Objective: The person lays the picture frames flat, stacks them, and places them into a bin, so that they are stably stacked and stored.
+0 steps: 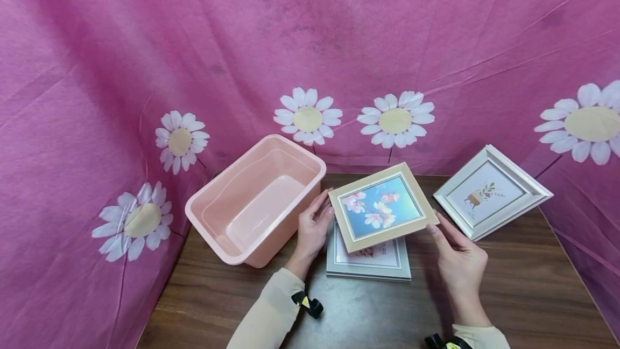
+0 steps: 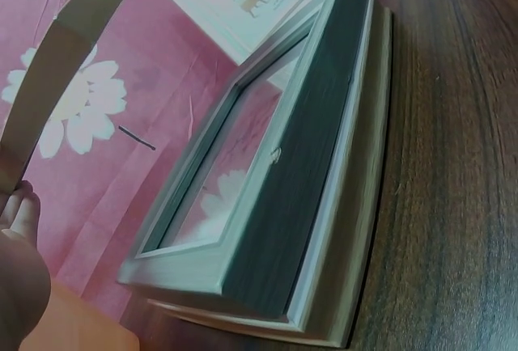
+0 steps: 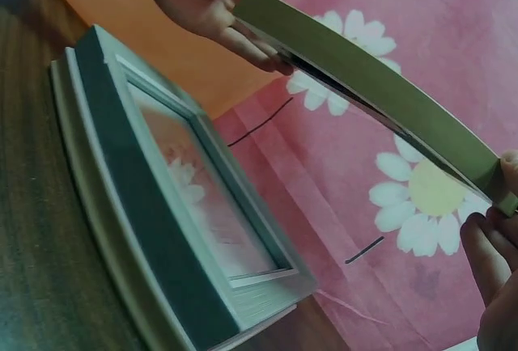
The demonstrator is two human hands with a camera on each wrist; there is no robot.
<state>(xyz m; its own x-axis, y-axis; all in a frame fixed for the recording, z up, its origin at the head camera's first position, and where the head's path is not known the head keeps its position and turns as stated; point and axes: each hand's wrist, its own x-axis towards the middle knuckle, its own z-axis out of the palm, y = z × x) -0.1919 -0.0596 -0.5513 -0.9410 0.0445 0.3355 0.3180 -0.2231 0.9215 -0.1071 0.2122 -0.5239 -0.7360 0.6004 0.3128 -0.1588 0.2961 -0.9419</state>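
Both hands hold up a beige-framed picture of pink blossoms on blue, tilted above a stack of frames. My left hand grips its left edge, fingers partly under it. At the lower right corner my right hand pinches it, thumb on top. The left wrist view shows the raised frame's edge by my left hand, and the stack's grey-green top frame. In the right wrist view the raised frame spans between my left hand and right hand.
A pink plastic bin stands left of the stack, its inside bare. A white frame with a plant-pot picture lies tilted at the right of the wooden table. Behind hangs a pink cloth with white daisies.
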